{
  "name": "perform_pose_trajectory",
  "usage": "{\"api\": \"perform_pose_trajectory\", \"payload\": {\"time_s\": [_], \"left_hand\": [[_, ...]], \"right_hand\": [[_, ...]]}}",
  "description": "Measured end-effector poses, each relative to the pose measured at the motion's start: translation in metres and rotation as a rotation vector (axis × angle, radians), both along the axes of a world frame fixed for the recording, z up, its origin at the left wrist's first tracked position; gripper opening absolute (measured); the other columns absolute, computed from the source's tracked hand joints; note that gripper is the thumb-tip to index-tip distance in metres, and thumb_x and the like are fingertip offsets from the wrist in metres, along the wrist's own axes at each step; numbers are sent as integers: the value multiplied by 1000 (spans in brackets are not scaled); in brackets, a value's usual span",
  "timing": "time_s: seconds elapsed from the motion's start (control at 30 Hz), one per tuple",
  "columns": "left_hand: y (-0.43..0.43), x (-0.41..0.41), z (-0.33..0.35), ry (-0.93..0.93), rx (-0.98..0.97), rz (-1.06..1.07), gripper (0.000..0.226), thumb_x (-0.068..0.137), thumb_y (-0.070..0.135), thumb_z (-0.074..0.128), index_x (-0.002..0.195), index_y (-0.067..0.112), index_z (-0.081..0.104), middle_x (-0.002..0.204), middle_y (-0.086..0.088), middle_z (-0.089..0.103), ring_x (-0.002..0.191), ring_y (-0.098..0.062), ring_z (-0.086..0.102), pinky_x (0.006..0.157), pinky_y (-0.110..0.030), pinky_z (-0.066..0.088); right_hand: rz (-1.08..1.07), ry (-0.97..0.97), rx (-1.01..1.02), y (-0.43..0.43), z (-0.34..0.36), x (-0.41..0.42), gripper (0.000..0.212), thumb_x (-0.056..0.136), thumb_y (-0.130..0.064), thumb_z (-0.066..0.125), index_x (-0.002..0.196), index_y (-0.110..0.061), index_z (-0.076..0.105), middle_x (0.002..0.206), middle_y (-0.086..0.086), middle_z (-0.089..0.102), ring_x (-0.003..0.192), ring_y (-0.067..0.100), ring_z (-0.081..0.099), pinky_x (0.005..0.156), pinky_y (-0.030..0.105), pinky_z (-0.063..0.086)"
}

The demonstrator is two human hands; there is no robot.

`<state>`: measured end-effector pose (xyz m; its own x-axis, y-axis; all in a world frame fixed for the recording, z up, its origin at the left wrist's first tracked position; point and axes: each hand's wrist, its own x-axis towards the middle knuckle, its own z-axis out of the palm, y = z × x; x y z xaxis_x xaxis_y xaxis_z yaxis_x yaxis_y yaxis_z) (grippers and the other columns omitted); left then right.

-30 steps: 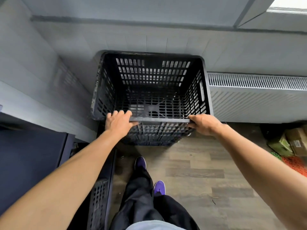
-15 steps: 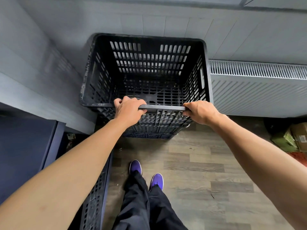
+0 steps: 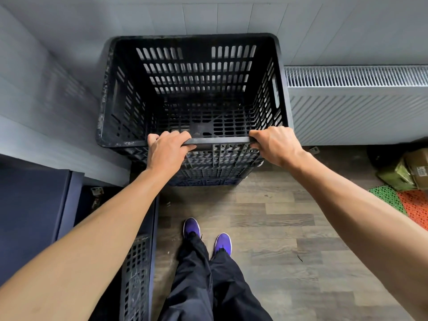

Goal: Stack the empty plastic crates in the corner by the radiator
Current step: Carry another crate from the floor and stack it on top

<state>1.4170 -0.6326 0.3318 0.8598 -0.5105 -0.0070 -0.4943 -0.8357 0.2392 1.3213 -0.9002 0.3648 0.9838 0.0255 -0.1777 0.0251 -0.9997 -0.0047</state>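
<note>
An empty black slotted plastic crate point(image 3: 192, 42) sits in the corner, on top of other black crates whose walls show beneath its near side. The white radiator point(image 3: 356, 105) is right beside it on the right. My left hand point(image 3: 168, 150) grips the crate's near rim left of centre, fingers curled over the edge. My right hand point(image 3: 275, 144) grips the same rim near its right corner. Another black crate point(image 3: 136, 274) stands on the floor at my lower left, partly hidden by my left arm.
Grey walls enclose the corner at left and behind. A dark blue cabinet point(image 3: 32, 216) stands at the left. Cardboard boxes point(image 3: 414, 167) and green and orange floor mats point(image 3: 407, 205) lie at the right. My feet stand on wood-look floor point(image 3: 278, 228).
The crate has come nearer and lower in my view, settling against the corner stack. Both hands shifted along the near rim and stay closed round it.
</note>
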Motion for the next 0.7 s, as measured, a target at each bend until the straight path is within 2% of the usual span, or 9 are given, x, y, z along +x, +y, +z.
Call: {"api": "perform_pose_trajectory", "payload": {"time_s": [0.23,0.37,0.47,0.57,0.63,0.7], "left_hand": [[14,14,5,80,81,-50,27,95,49,53,110,28,63,97,6,68,96,-24,60,92,-41,33],[52,32,7,89,177,-59,28,95,43,56,116,25,63,104,1,69,101,-28,62,93,-43,37],[79,48,14,139,266,-59,23,94,47,56,107,29,64,92,2,69,92,-27,62,87,-43,40],[93,60,26,261,359,-50,21,93,50,55,99,32,64,81,0,65,80,-26,61,73,-38,45],[99,65,30,224,442,-89,27,93,54,52,103,32,64,85,-4,68,80,-29,62,64,-35,45],[98,69,33,165,487,-162,32,95,53,50,113,30,63,93,-7,70,87,-31,65,63,-34,42]], "right_hand": [[-40,66,70,-4,-2,-2,19,99,-37,51,99,-18,50,84,6,67,80,33,67,59,37,45],[-54,109,91,7,-2,4,22,97,-37,52,105,-17,49,91,6,66,87,32,65,62,39,46],[-3,130,123,30,-3,17,28,94,-41,56,112,-20,51,92,5,67,88,31,66,63,38,46],[37,141,136,56,-5,35,28,93,-42,58,113,-22,56,93,7,69,89,33,66,67,39,47],[43,157,146,65,-7,44,24,94,-39,57,111,-23,60,93,7,69,90,34,66,70,40,50],[40,138,140,64,-7,45,21,94,-37,56,110,-24,61,91,5,69,88,33,66,70,40,51]]}}
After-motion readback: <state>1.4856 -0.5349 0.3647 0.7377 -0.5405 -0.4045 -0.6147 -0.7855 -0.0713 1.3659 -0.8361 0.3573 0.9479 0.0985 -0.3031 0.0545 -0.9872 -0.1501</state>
